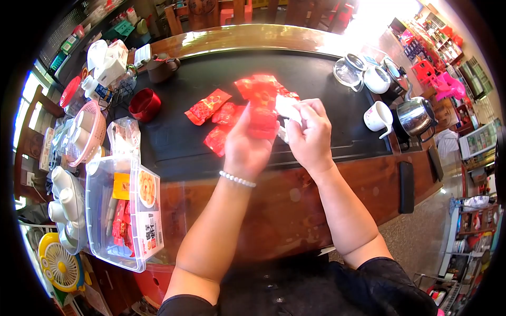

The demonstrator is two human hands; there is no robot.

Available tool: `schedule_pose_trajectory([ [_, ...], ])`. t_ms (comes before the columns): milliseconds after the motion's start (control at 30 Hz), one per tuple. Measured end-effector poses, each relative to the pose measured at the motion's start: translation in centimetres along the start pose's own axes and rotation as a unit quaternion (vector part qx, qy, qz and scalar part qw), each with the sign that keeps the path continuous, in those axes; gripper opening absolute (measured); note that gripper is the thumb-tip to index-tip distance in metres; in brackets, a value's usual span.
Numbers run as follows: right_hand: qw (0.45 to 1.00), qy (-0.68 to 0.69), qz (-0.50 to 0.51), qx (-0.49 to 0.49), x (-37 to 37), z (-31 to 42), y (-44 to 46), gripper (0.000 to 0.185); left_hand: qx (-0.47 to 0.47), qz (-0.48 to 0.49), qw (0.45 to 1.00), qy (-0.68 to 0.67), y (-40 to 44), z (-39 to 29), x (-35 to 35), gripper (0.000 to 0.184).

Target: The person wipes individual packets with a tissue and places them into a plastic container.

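My left hand [246, 150], with a beaded bracelet at its wrist, is closed on a red foil packet [262, 110] that stands upright and looks slightly blurred. Close beside it, my right hand [312, 138] is pinched shut at a white, crumpled-looking piece [288, 107]; its exact kind is unclear. Behind and left of my hands, several more red packets [207, 106] lie on the black tray [179, 139], partly hidden by the left hand.
To the left stand a clear plastic box [113, 258] with red packets inside, a red cup [145, 105], a brown teapot [162, 67] and a pink basket [84, 152]. At right are a white cup [376, 117], a steel kettle [414, 117], a glass pot [348, 72] and a phone-like black object [406, 187].
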State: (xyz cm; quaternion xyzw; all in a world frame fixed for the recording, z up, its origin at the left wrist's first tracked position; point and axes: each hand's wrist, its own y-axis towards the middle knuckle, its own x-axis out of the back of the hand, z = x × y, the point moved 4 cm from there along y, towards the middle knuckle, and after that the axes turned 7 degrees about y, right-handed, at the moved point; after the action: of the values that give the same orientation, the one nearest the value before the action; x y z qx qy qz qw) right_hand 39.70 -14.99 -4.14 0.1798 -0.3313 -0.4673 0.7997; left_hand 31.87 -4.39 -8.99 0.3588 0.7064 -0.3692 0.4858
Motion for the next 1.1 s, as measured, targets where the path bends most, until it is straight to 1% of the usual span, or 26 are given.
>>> schedule_pose_trajectory([
  [67,0.996,0.004,0.009,0.092,-0.4,1.4,0.4,0.028,0.008,-0.002,1.0,-0.025,0.3,0.1,0.1,0.039],
  [100,0.99,0.006,0.013,0.137,-0.6,1.9,0.4,0.03,0.021,0.07,0.997,-0.022,0.3,0.2,0.1,0.039],
  [133,0.992,0.018,0.058,0.114,-1.2,2.1,-0.1,0.033,0.034,0.142,0.989,-0.02,0.3,0.3,0.4,0.04],
  [167,0.984,-0.013,0.113,0.135,-1.6,2.9,-0.4,0.034,0.047,0.213,0.976,-0.017,0.3,0.4,0.8,0.04],
  [200,0.981,-0.028,0.129,0.139,-2.1,2.8,-0.7,0.033,0.048,0.259,0.964,-0.018,0.5,0.3,0.4,0.041],
  [233,0.978,-0.043,0.144,0.143,-2.5,2.6,-1.0,0.032,0.05,0.243,0.968,-0.022,0.7,0.4,0.6,0.041],
  [300,0.98,-0.062,0.125,0.141,-2.2,2.1,-0.7,0.031,0.054,0.211,0.975,-0.031,0.7,0.6,0.6,0.041],
  [333,0.981,-0.071,0.116,0.141,-2.0,1.8,-0.5,0.031,0.069,0.235,0.969,-0.029,0.3,0.7,0.0,0.038],
  [433,0.992,-0.092,0.035,0.084,-1.0,0.7,-0.1,0.028,0.031,0.183,0.977,0.108,-0.5,1.1,-1.0,0.041],
  [467,0.992,-0.08,0.027,0.094,-0.8,0.0,0.2,0.027,0.039,0.146,0.979,0.134,-0.3,1.2,-0.4,0.046],
  [567,0.999,-0.026,-0.019,0.021,-0.1,-1.5,0.4,0.027,-0.023,0.081,0.962,0.258,-0.6,1.5,-0.4,0.042],
  [600,0.999,0.001,-0.031,0.033,0.0,-1.5,0.5,0.025,-0.039,0.053,0.95,0.306,-0.7,1.3,-0.1,0.038],
  [700,0.99,0.031,-0.013,0.135,-0.2,0.0,0.6,0.023,-0.045,0.03,0.933,0.354,-0.3,1.5,0.8,0.035],
  [767,0.987,0.029,0.041,0.153,-1.1,0.7,-0.1,0.019,-0.06,0.023,0.921,0.384,-0.3,1.5,0.8,0.033],
  [833,0.99,0.006,0.07,0.126,-1.6,1.2,-0.4,0.019,-0.073,0.019,0.912,0.403,-0.5,1.6,0.4,0.031],
  [900,0.99,-0.031,0.049,0.127,-1.1,0.8,-0.1,0.02,-0.086,0.019,0.906,0.413,-0.8,1.6,0.0,0.029],
  [1033,0.989,-0.079,0.003,0.122,-0.3,0.3,0.3,0.026,-0.112,0.02,0.863,0.492,-0.3,2.2,0.9,0.026],
  [1100,0.99,-0.09,0.002,0.109,-0.2,-0.1,0.4,0.027,-0.121,0.016,0.844,0.522,-0.1,2.1,1.3,0.026],
])
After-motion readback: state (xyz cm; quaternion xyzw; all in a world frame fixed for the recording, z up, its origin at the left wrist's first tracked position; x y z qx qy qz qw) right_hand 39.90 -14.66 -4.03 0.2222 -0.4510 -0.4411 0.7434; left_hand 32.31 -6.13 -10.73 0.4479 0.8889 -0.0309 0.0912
